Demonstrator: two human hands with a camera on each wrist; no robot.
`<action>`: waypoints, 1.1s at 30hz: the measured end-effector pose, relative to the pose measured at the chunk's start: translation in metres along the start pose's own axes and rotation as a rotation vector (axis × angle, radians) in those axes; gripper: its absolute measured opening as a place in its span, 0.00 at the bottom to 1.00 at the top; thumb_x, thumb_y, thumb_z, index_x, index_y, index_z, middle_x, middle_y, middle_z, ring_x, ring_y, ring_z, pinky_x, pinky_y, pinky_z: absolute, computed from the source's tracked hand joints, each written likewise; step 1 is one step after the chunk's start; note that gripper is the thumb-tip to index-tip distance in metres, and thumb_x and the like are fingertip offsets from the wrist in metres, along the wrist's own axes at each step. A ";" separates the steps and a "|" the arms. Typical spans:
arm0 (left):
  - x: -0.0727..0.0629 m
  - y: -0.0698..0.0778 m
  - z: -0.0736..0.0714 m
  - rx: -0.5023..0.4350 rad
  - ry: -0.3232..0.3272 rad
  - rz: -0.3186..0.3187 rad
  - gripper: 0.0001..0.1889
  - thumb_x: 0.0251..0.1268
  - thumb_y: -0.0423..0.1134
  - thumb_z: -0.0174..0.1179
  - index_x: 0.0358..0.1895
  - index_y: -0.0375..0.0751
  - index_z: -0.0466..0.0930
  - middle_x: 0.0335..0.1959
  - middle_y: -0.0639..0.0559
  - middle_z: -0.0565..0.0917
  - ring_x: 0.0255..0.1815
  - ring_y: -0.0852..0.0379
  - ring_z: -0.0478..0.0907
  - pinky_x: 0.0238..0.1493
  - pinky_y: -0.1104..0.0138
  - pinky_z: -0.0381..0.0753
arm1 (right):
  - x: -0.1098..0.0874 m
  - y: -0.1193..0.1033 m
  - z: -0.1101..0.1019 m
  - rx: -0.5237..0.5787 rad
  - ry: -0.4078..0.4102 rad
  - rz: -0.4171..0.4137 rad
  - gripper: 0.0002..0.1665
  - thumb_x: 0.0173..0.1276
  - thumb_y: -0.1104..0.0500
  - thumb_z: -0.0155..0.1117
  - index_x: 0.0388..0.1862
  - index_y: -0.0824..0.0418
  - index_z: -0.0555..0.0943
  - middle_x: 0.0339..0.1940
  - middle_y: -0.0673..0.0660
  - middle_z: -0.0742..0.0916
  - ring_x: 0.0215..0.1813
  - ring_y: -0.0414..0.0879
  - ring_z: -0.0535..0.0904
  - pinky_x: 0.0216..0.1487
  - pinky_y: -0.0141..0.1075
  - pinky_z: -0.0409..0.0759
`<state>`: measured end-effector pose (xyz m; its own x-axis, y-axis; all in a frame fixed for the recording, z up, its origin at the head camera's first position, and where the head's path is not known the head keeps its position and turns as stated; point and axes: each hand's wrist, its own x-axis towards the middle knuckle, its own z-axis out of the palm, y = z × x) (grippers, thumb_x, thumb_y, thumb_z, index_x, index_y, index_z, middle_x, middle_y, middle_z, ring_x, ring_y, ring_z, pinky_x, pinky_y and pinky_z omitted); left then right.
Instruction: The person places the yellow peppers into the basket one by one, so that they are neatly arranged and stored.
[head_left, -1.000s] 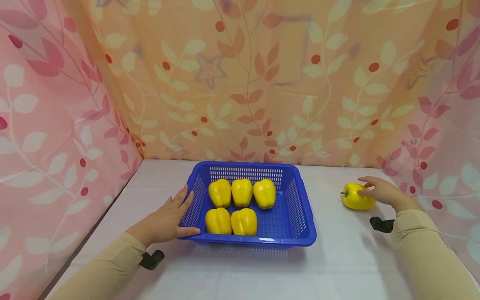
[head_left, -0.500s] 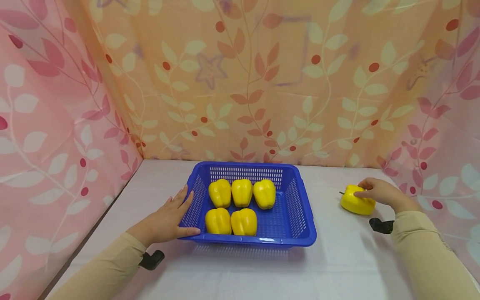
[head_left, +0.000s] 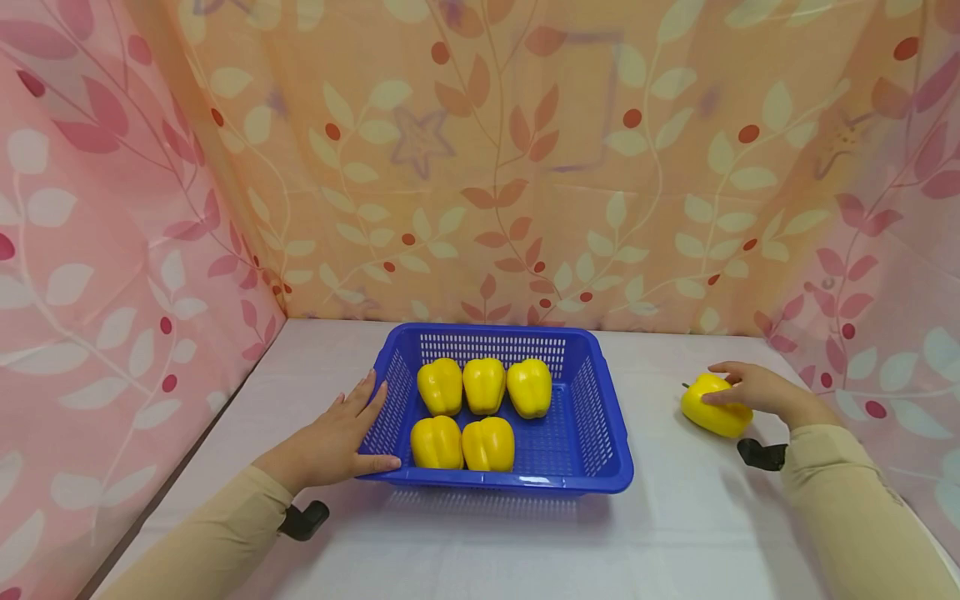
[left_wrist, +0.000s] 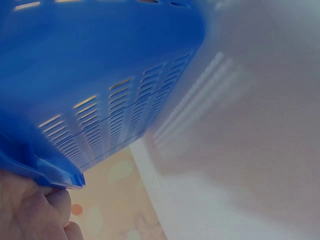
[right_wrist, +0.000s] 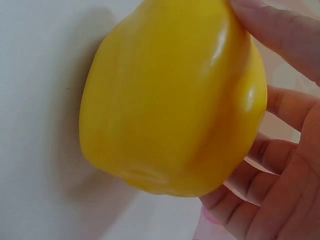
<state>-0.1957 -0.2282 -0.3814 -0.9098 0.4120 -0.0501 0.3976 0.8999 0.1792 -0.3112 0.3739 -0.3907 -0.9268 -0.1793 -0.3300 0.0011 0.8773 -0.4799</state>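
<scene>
My left hand [head_left: 326, 442] rests on the left rim of a blue perforated plastic basket [head_left: 555, 482], fingers spread and straight, thumb on the front corner. In the left wrist view the slotted basket wall [left_wrist: 90, 70] fills the upper left, with part of the hand [left_wrist: 30, 210] below its rim. On the right, a yellow bell pepper [head_left: 716, 417] lies on its side, green stem towards the basket. My right hand [head_left: 765, 392] holds it from the right, thumb on the near side. The right wrist view shows the pepper [right_wrist: 170, 100] large between thumb and fingers.
Several yellow bell peppers [head_left: 483, 385] sit in the basket in two rows. A white cloth [head_left: 645, 542] covers the table. Patterned curtains [head_left: 480, 167] stand at the back and both sides. A black wrist mount [head_left: 761, 455] sticks out under each forearm.
The right hand has closed on the pepper and turned it slightly, its blunt end now nearer the person. The left hand and the basket have stayed where they were.
</scene>
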 end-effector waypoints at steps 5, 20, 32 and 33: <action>-0.001 0.001 0.000 -0.005 0.001 0.000 0.57 0.47 0.75 0.49 0.72 0.36 0.42 0.73 0.37 0.38 0.72 0.40 0.40 0.67 0.45 0.44 | 0.000 0.000 0.004 -0.006 -0.007 -0.026 0.55 0.50 0.34 0.65 0.68 0.65 0.58 0.59 0.77 0.67 0.54 0.69 0.65 0.48 0.66 0.65; 0.000 -0.001 0.003 -0.002 0.010 -0.002 0.58 0.47 0.75 0.48 0.72 0.37 0.41 0.73 0.37 0.37 0.72 0.41 0.40 0.67 0.45 0.43 | -0.001 0.005 0.006 0.075 -0.095 -0.015 0.49 0.54 0.37 0.64 0.65 0.67 0.62 0.55 0.74 0.71 0.48 0.57 0.71 0.43 0.48 0.78; -0.001 -0.001 0.002 -0.012 0.009 -0.005 0.56 0.48 0.73 0.51 0.72 0.37 0.41 0.73 0.38 0.37 0.73 0.41 0.39 0.67 0.45 0.43 | -0.011 0.001 0.002 0.192 -0.152 0.007 0.48 0.52 0.44 0.69 0.64 0.67 0.62 0.55 0.74 0.69 0.48 0.53 0.73 0.48 0.49 0.78; -0.001 -0.001 0.002 -0.009 0.010 -0.004 0.57 0.48 0.73 0.50 0.72 0.37 0.41 0.73 0.38 0.37 0.73 0.41 0.39 0.67 0.45 0.43 | -0.012 0.000 0.002 0.193 -0.152 0.014 0.48 0.52 0.44 0.69 0.64 0.67 0.62 0.55 0.74 0.69 0.47 0.53 0.74 0.48 0.48 0.78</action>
<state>-0.1951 -0.2286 -0.3836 -0.9125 0.4069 -0.0411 0.3929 0.9001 0.1881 -0.3000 0.3756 -0.3884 -0.8589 -0.2460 -0.4492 0.0985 0.7813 -0.6163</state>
